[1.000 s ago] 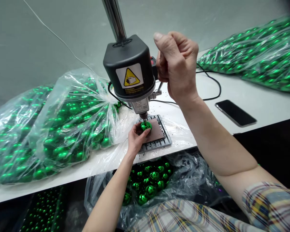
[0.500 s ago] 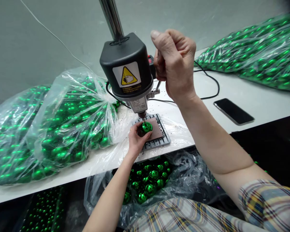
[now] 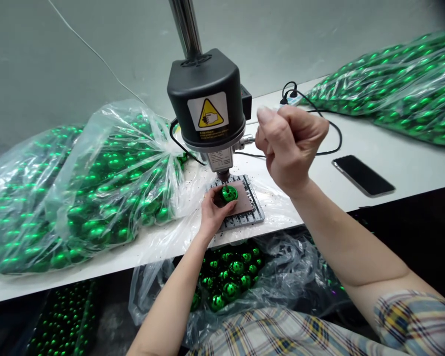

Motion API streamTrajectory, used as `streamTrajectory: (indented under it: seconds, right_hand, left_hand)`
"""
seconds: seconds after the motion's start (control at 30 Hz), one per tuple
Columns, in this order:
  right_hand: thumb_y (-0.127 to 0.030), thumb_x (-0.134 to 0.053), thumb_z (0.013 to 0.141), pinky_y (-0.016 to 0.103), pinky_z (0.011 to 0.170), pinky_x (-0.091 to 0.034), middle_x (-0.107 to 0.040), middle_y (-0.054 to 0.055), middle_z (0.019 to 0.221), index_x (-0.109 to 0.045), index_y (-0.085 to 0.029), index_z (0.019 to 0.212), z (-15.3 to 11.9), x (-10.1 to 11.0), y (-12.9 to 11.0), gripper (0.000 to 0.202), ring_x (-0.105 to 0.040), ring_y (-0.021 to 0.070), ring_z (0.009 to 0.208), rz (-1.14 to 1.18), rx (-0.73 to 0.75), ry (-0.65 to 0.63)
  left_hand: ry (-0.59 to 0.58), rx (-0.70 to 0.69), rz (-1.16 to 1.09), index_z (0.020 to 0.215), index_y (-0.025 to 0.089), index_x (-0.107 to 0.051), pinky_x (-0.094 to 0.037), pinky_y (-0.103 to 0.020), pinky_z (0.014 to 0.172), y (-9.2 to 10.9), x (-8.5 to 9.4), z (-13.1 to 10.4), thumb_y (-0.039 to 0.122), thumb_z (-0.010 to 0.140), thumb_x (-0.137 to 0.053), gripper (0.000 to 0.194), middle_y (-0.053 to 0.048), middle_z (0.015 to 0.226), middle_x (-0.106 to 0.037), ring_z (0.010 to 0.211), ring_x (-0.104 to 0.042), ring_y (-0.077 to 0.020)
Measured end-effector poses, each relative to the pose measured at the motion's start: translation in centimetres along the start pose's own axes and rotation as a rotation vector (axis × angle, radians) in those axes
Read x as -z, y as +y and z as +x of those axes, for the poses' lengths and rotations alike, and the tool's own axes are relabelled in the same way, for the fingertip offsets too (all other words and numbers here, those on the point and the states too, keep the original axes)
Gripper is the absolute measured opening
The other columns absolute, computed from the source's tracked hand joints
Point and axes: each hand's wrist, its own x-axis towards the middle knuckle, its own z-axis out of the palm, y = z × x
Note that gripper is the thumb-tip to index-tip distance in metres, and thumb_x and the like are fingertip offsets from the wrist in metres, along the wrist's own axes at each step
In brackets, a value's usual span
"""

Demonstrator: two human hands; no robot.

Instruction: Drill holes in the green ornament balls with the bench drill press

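A black bench drill (image 3: 206,104) with a yellow warning label stands on the white table. Under its chuck, a shiny green ball (image 3: 230,193) rests on a pinkish block (image 3: 244,199) over the slotted metal base (image 3: 257,216). My left hand (image 3: 215,212) grips the ball from its left side, thumb in front. The drill tip meets the top of the ball or is just above it; which one is unclear. To the right of the drill, my right hand (image 3: 291,143) is closed round the end of the feed lever (image 3: 247,140), its grip hidden by the fingers.
Clear bags of green balls lie at the left (image 3: 107,183) and back right (image 3: 396,94). A phone (image 3: 363,175) lies on the table (image 3: 319,185) at the right, near black cables (image 3: 339,131). Below the front edge hangs an open bag of green balls (image 3: 232,277).
My right hand has moved down with the lever, and the chuck sits lower over the ball. The camera view has shifted slightly. My left hand still holds the ball.
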Motion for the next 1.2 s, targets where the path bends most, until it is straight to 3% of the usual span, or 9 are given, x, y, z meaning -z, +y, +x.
streamTrajectory:
  seconds: [0.47, 0.83, 0.93, 1.0, 1.07, 1.13, 1.17, 1.2]
  right_hand:
    - [-0.035, -0.06, 0.089, 0.036, 0.044, -0.019, -0.021, -0.004, 0.045, -0.02, -0.021, 0.051, -3.1, 1.3, 2.2, 0.057, -0.02, 0.0115, 0.039, -0.01, 0.16, 0.002]
    - [-0.011, -0.059, 0.082, 0.032, 0.042, -0.02, -0.018, -0.006, 0.048, -0.02, -0.02, 0.056, -4.3, 1.9, 3.1, 0.048, -0.021, 0.0092, 0.039, 0.112, 0.386, -0.123]
    - [-0.018, -0.059, 0.087, 0.031, 0.041, -0.018, -0.02, -0.005, 0.044, -0.022, -0.02, 0.052, -3.1, 1.1, 2.4, 0.051, -0.022, 0.0087, 0.037, 0.122, 0.293, -0.028]
    - [-0.025, -0.062, 0.089, 0.03, 0.04, -0.018, -0.027, -0.005, 0.043, -0.03, -0.021, 0.049, -1.0, 0.1, 1.5, 0.051, -0.026, 0.009, 0.037, 0.115, 0.158, 0.045]
    - [-0.032, -0.067, 0.087, 0.029, 0.037, -0.021, -0.033, -0.005, 0.043, -0.036, -0.022, 0.049, 1.6, -0.9, 0.8, 0.051, -0.029, 0.0093, 0.037, 0.084, -0.015, 0.031]
    - [-0.033, -0.069, 0.086, 0.029, 0.034, -0.019, -0.034, -0.005, 0.043, -0.039, -0.023, 0.049, 3.9, -1.5, 0.4, 0.048, -0.028, 0.0091, 0.035, 0.11, -0.177, -0.014]
    - [-0.033, -0.07, 0.085, 0.029, 0.033, -0.018, -0.033, -0.005, 0.043, -0.04, -0.023, 0.049, 4.7, -1.7, 0.4, 0.048, -0.027, 0.0089, 0.035, 0.128, -0.226, -0.031]
    - [-0.032, -0.071, 0.085, 0.028, 0.032, -0.017, -0.033, -0.005, 0.043, -0.04, -0.023, 0.049, 5.2, -1.8, 0.4, 0.048, -0.026, 0.0088, 0.035, 0.148, -0.254, -0.043]
  left_hand:
    - [-0.013, -0.006, -0.043, 0.117, 0.019, -0.065, -0.055, -0.039, 0.091, 0.0, -0.1, -0.2, 0.033, 0.069, -0.087, 0.054, -0.008, 0.107, -0.072, 0.1, -0.068, -0.0233]
    - [0.0, -0.024, -0.013, 0.116, 0.019, -0.065, -0.054, -0.037, 0.088, -0.3, 0.0, -0.2, 0.033, 0.069, -0.087, 0.054, -0.007, 0.105, -0.071, 0.097, -0.066, -0.0222]
    - [0.001, -0.02, 0.003, 0.114, 0.019, -0.065, -0.053, -0.036, 0.086, -0.4, -0.5, 0.3, 0.033, 0.068, -0.087, 0.053, -0.007, 0.103, -0.071, 0.095, -0.066, -0.0221]
    - [0.033, -0.009, 0.009, 0.111, 0.018, -0.065, -0.053, -0.036, 0.084, 0.0, -0.8, 0.3, 0.031, 0.067, -0.086, 0.051, -0.007, 0.1, -0.07, 0.091, -0.065, -0.0213]
    - [0.103, -0.001, 0.047, 0.106, 0.018, -0.064, -0.052, -0.035, 0.08, 1.0, -0.3, -0.5, 0.028, 0.065, -0.085, 0.047, -0.007, 0.097, -0.069, 0.087, -0.064, -0.0205]
    - [0.111, 0.004, 0.162, 0.101, 0.019, -0.063, -0.051, -0.034, 0.077, 2.8, 1.3, -2.4, 0.027, 0.064, -0.083, 0.042, -0.006, 0.094, -0.067, 0.084, -0.063, -0.0208]
    - [0.063, 0.005, 0.25, 0.098, 0.019, -0.063, -0.05, -0.034, 0.074, 3.8, 2.6, -3.7, 0.027, 0.063, -0.084, 0.041, -0.006, 0.092, -0.067, 0.082, -0.062, -0.0213]
    - [-0.08, 0.006, 0.353, 0.097, 0.02, -0.065, -0.049, -0.034, 0.073, 4.8, 4.1, -5.1, 0.029, 0.062, -0.085, 0.041, -0.006, 0.091, -0.067, 0.081, -0.062, -0.0223]
